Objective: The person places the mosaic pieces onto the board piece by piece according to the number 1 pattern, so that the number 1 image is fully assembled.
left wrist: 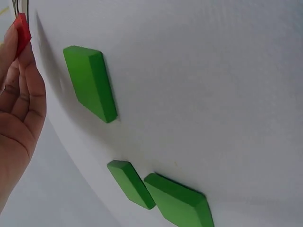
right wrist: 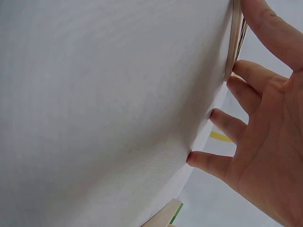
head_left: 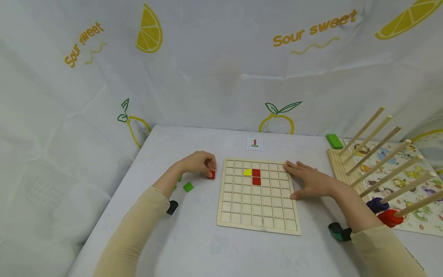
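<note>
Between thumb and fingers, my left hand (head_left: 200, 162) pinches a red square tile (left wrist: 22, 34), just left of the wooden grid board (head_left: 238, 219). On the board lie a yellow quarter-round tile (head_left: 247, 172) and two red tiles (head_left: 256, 181), one below the other. With fingers spread, my right hand (head_left: 309, 181) touches the board's right edge. Green tiles (left wrist: 87, 80) lie on the table near my left wrist; the forearm partly hides them in the head view. A small printed pattern card (head_left: 255, 144) with red and green shapes lies behind the board.
At the right stands a wooden rack with upright pegs (head_left: 377, 154), with a blue ring (head_left: 377, 205) and a red ring (head_left: 390, 218) near its front. A green block (head_left: 334, 141) sits behind it. An animal-picture board (head_left: 412, 157) lies beyond the pegs. A patterned white curtain (head_left: 221, 100) hangs behind the table.
</note>
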A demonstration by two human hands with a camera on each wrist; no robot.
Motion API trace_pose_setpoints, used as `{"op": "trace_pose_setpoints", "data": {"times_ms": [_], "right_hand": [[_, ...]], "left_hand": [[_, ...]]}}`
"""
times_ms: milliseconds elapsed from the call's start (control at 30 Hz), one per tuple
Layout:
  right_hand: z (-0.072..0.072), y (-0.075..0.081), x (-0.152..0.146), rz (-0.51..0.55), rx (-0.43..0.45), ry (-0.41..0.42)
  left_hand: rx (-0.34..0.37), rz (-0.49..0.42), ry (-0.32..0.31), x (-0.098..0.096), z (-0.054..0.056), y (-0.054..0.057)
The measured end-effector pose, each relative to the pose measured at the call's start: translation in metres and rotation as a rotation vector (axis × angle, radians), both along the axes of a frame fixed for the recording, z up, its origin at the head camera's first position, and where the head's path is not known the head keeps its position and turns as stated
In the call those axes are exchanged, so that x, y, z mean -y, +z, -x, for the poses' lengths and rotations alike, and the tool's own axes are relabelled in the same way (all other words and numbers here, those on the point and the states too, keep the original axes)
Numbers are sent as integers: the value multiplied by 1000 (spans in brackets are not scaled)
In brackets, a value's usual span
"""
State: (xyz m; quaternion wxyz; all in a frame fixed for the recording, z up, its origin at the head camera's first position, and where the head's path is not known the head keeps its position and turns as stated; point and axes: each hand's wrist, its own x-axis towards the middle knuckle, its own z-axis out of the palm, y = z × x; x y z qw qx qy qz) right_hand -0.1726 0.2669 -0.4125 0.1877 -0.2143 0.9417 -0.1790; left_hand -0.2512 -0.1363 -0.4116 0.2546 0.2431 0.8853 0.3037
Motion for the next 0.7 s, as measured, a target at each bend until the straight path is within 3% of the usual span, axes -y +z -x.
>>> {"op": "trace_pose_setpoints", "data": {"times_ms": [267,700], "right_hand": [[1,-1,-1,3,0,-3],[0,-1,0,10,8,-14]], "left_hand": [[-10,-56,-57,-24,-5,3],[-44,-112,-80,-67,-20,3]]}}
